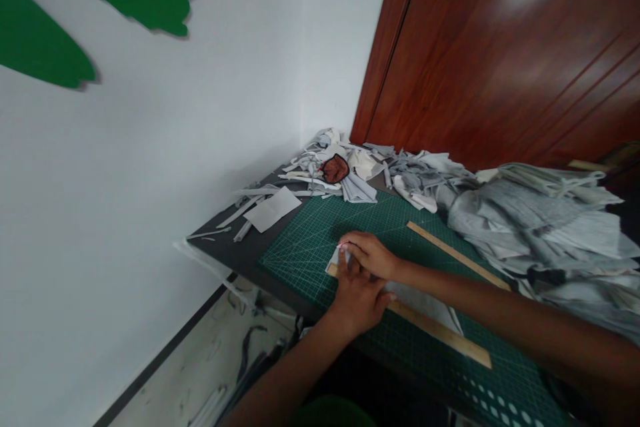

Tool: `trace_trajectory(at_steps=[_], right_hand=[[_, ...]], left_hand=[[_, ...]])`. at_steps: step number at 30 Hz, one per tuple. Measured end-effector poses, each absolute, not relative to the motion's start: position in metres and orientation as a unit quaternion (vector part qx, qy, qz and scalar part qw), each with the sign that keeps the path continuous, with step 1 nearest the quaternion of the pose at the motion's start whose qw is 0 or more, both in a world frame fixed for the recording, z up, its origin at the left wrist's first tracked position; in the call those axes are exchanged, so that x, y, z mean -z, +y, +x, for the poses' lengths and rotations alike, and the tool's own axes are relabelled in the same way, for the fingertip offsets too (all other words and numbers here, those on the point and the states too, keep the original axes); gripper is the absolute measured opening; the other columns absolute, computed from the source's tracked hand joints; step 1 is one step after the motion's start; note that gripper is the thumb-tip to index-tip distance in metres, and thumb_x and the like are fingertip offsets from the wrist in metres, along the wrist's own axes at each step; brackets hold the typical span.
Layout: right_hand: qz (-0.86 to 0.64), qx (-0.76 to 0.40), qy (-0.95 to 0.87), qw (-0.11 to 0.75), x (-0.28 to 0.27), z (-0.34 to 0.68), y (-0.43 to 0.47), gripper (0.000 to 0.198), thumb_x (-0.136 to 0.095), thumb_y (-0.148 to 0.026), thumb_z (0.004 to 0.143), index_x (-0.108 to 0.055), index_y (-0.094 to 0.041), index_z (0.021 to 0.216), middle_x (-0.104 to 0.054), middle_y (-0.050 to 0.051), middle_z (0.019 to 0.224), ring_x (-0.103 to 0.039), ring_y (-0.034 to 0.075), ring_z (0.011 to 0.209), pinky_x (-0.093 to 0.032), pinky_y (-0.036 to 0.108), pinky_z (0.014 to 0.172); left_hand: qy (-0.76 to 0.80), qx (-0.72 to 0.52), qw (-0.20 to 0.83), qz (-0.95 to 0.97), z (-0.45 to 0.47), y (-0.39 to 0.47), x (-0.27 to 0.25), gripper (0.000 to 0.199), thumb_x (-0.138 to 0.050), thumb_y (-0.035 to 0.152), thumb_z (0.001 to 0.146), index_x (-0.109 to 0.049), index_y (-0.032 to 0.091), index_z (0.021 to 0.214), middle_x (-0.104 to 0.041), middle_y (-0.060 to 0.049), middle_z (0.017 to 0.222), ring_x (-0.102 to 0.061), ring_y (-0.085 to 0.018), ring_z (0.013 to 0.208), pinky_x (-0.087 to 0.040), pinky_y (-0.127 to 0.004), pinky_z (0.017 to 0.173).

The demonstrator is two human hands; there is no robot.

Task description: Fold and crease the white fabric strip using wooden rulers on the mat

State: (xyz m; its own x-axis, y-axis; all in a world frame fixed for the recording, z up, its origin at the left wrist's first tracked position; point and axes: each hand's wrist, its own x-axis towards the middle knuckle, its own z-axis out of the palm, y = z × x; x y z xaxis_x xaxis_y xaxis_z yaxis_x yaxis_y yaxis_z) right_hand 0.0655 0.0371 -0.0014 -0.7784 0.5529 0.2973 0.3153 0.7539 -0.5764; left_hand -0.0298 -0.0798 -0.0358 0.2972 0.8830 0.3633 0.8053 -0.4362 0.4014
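On the green cutting mat (300,240), a wooden ruler (440,332) lies along a piece of grey fabric (425,301). My left hand (357,301) rests with fingers stretched out over the ruler and the fabric, pressing them down. My right hand (371,255) crosses just beyond it, fingers pinched together at the fabric's far left end. A small pinkish thing shows at those fingertips, too small to name. The hands cover the middle part of the ruler and fabric.
A second wooden ruler (457,255) lies farther back on the mat. Piled grey cloth (545,213) stands at the right. Fabric scraps (367,163) and a reddish-brown dark-edged piece (335,169) sit in the corner. A pale rectangular piece (273,209) lies left, near the wall.
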Motion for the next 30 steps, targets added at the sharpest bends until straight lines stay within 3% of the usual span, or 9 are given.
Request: trace_trajectory(at_steps=[3,11,21,30], right_hand=[[-0.23,-0.234,-0.917,0.228,-0.002,0.07,0.027,0.027,-0.045,-0.023,0.107,-0.072,-0.02,0.11,-0.073,0.009,0.108,-0.065,0.024,0.104,-0.046,0.042,0.097],[-0.121,-0.14,-0.972,0.144,-0.011,0.061,0.017,0.031,-0.054,-0.007,0.095,-0.076,-0.02,0.11,-0.07,0.009,0.101,-0.061,0.024,0.096,-0.05,0.039,0.09],[-0.165,-0.133,-0.969,0.124,-0.015,0.046,0.008,0.03,-0.052,0.0,0.085,-0.074,-0.017,0.094,-0.062,0.007,0.094,-0.054,0.024,0.092,-0.046,0.037,0.083],[-0.135,-0.155,-0.972,0.116,-0.013,0.047,0.014,0.029,-0.053,-0.001,0.09,-0.074,-0.016,0.103,-0.063,0.01,0.101,-0.057,0.024,0.097,-0.05,0.038,0.088]], left_hand=[[0.526,-0.282,0.082,0.798,-0.028,-0.08,0.038,0.047,-0.06,0.053,0.098,-0.064,0.031,0.14,-0.063,-0.009,0.145,-0.044,-0.039,0.145,-0.013,-0.073,0.124],[0.538,-0.285,0.093,0.787,-0.023,-0.082,0.046,0.054,-0.059,0.05,0.099,-0.06,0.019,0.144,-0.06,-0.016,0.148,-0.049,-0.042,0.14,-0.039,-0.068,0.111],[0.538,-0.28,0.09,0.79,-0.023,-0.079,0.052,0.062,-0.054,0.045,0.099,-0.047,0.018,0.154,-0.053,-0.016,0.155,-0.04,-0.043,0.148,-0.029,-0.072,0.118],[0.541,-0.284,0.099,0.786,-0.021,-0.08,0.05,0.06,-0.057,0.05,0.099,-0.052,0.022,0.151,-0.054,-0.015,0.154,-0.04,-0.046,0.147,-0.031,-0.075,0.115]])
